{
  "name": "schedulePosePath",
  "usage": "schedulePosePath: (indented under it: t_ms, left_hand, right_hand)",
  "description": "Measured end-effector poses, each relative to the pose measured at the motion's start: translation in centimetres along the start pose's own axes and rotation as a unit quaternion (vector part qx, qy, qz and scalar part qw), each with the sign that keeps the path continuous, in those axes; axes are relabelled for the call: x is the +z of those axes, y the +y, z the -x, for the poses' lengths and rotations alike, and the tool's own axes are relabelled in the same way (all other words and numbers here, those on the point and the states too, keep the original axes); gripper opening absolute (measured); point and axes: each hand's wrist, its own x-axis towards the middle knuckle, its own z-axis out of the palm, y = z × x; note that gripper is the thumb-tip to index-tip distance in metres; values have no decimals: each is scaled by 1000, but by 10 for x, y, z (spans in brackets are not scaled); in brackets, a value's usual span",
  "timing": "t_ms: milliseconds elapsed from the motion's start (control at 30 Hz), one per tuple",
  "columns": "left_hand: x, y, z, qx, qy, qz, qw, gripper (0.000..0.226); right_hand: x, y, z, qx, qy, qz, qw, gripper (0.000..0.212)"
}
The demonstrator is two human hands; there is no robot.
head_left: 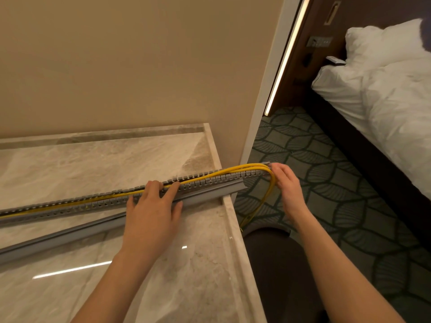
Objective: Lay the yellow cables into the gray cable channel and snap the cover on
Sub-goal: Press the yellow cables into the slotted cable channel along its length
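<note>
On the marble worktop (163,276), the left grip (151,206) lies flat with fingers spread apart, pressing the yellow cables (233,170) down into the gray cable channel (70,203). Past the worktop's edge, the right grip (288,185) meets the cables where they bend off the channel's end and hang toward the carpet (326,183). Blur hides whether it pinches them. The cover (58,238) lies unfitted just beside the channel.

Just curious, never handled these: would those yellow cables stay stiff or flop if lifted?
Probably floppy: the yellow cables droop toward the floor past the gray channel. Likely slightly springy too: they arch above it, so may pop out.
</note>
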Motion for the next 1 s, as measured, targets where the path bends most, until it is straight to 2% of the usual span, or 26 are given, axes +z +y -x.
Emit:
schedulePosePath:
  t_ms: [100,233,433,533,667,867,1000]
  left_hand:
    - [-1,0,0,-2,-6,1,1000,47]
    - [-1,-1,0,-2,-4,1,1000,47]
    - [-1,-1,0,1,-4,-2,1000,48]
    - [-2,-1,0,1,-1,-4,1000,48]
    - [-1,-2,0,-1,-6,-9,1000,48]
    - [0,-1,1,-3,-11,-5,1000,48]
    - [0,-2,1,-8,-14,-1,1000,48]
  right_hand:
    - [1,-15,-4,-93,-35,33,995,17]
    - [5,-17,-7,-115,-31,113,987,17]
    - [7,-19,-13,-69,-27,92,993,21]
    - [4,-18,-15,-44,-13,122,991,22]
    - [2,-1,-3,-2,-23,84,996,30]
    - [-7,9,4,-27,64,47,996,17]
    - [-10,-1,-5,-43,67,39,996,8]
